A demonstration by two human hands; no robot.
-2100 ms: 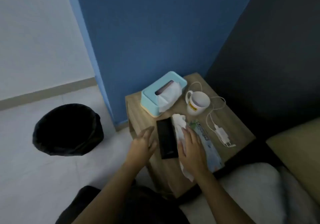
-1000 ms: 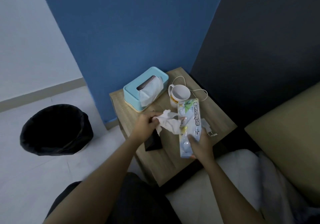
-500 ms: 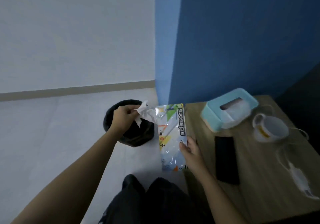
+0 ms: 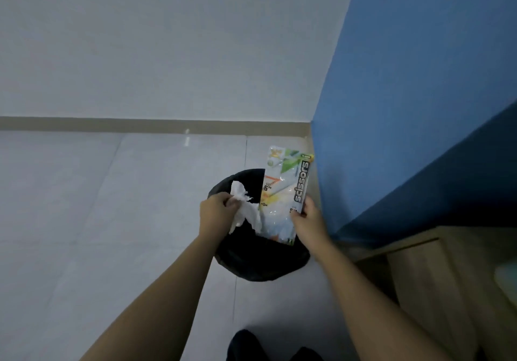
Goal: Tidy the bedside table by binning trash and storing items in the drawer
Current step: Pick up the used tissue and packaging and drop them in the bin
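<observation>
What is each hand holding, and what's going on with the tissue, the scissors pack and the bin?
left hand: closed on the tissue, over the bin
tissue: crumpled, held, not dropped
right hand: gripping the scissors pack by its lower edge
scissors pack: held upright over the bin, looks empty
bin: open, black liner, on the floor

The flat see-through plastic packet with a colourful card says "scissors" up its side, just above the right hand's fingers, and "6".

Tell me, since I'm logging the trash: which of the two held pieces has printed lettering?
The flat scissors package in the right hand; the crumpled tissue in the left hand is plain white.
</observation>
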